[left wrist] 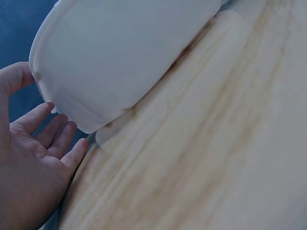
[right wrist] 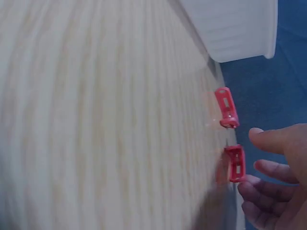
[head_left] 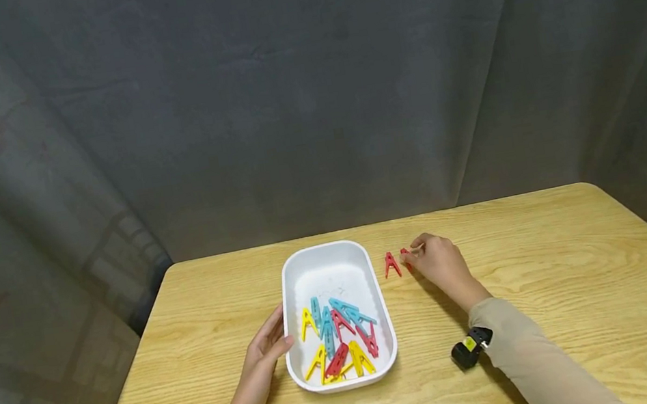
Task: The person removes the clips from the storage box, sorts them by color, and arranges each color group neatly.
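A white plastic tray (head_left: 330,251) holds several clothespins (head_left: 326,326) in yellow, blue and red. My left hand (head_left: 264,352) grips its left side, thumb over the rim and fingers along the outer wall; the left wrist view shows those fingertips (left wrist: 48,106) at the tray's wall. Right of the tray, two red clothespins stand side by side on the table. One of them (head_left: 391,265) is nearer the tray; the other (right wrist: 236,164) is right at my right hand (head_left: 441,265), its thumb and fingers spread around it, thumb apart from it.
The wooden table (head_left: 556,266) ends at a back edge against a grey curtain (head_left: 308,93). A black wrist camera (head_left: 471,348) is strapped on the right sleeve.
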`<state>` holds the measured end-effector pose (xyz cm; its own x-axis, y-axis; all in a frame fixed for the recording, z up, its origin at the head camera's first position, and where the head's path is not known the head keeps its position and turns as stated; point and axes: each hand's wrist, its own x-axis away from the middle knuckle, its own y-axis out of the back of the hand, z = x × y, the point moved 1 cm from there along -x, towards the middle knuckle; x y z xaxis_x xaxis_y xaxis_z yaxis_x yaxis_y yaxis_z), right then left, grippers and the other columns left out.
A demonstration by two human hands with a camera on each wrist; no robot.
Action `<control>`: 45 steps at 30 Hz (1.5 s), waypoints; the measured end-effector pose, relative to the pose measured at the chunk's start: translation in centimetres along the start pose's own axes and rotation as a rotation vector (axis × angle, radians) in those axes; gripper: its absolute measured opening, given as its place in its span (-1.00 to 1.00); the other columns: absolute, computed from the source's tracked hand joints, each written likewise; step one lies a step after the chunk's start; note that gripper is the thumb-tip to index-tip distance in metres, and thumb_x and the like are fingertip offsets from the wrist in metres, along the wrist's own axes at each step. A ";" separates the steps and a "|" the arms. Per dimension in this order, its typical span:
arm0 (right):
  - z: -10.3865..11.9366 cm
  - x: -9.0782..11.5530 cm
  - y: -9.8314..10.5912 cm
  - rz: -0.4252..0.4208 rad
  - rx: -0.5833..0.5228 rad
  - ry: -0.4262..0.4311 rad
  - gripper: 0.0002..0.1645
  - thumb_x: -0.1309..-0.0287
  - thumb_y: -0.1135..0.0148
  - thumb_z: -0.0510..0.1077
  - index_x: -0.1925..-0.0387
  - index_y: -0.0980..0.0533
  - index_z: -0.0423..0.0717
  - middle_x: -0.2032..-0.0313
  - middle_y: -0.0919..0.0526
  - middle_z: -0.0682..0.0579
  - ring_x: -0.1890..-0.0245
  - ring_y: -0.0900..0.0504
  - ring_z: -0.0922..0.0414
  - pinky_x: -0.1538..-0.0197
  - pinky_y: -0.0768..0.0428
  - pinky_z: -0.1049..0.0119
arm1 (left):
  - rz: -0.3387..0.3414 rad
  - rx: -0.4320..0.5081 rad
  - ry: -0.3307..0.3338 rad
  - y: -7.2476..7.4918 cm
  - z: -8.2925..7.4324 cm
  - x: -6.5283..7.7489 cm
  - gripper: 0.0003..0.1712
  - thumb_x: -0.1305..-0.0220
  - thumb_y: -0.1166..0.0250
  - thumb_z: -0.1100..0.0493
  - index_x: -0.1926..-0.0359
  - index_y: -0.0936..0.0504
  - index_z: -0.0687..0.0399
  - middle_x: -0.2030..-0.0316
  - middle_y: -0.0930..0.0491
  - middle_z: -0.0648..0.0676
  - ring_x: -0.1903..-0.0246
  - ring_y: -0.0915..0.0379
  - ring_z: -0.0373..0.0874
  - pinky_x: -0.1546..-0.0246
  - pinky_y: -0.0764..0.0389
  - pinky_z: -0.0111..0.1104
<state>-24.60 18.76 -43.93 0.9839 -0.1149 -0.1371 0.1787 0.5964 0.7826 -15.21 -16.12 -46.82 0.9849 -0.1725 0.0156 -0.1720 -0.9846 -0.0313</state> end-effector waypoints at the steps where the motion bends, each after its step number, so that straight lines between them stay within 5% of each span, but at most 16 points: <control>1: 0.0 0.1 0.2 -0.007 -0.004 0.016 -0.56 -0.15 -0.41 -0.06 0.11 -0.60 -0.35 0.41 -0.68 -0.11 0.43 -0.60 0.01 0.31 -0.58 0.06 | 0.000 0.002 0.001 0.0 0.0 0.0 -0.29 -0.36 -0.19 0.23 -0.48 -0.20 0.16 -0.47 -0.14 0.20 -0.45 0.00 0.17 -0.42 0.05 0.07; 13: 1.9 2.1 2.0 -0.074 -0.105 0.248 -0.74 -0.18 -0.39 -0.16 0.17 -0.65 -0.26 0.47 -0.62 0.03 0.45 -0.54 0.10 0.37 -0.51 0.22 | 0.005 0.000 -0.005 -0.2 0.1 -0.1 -0.30 -0.36 -0.17 0.25 -0.48 -0.21 0.16 -0.47 -0.15 0.19 -0.45 -0.02 0.15 -0.41 0.03 0.06; 27: 5.5 5.6 2.7 -0.006 -0.189 0.592 -0.81 -0.11 -0.45 -0.23 0.20 -0.67 -0.03 0.34 -0.63 0.26 0.33 -0.56 0.24 0.27 -0.57 0.24 | -0.003 0.002 0.012 -0.3 0.0 0.1 -0.30 -0.37 -0.19 0.22 -0.48 -0.22 0.12 -0.47 -0.16 0.16 -0.45 -0.01 0.13 -0.42 0.04 0.09; 45: 8.5 7.7 0.3 0.316 -0.217 0.807 -0.80 -0.16 -0.42 -0.20 0.15 -0.67 -0.02 0.24 -0.67 0.15 0.19 -0.57 0.22 0.06 -0.60 0.29 | -0.004 -0.003 0.006 -0.3 0.1 0.1 -0.29 -0.36 -0.19 0.22 -0.48 -0.21 0.12 -0.47 -0.16 0.17 -0.44 -0.02 0.14 -0.42 0.04 0.09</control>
<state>-17.08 11.27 -39.59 0.6792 0.6255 -0.3839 -0.1849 0.6521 0.7353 -15.04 -15.85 -46.89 0.9854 -0.1689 0.0222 -0.1682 -0.9853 -0.0281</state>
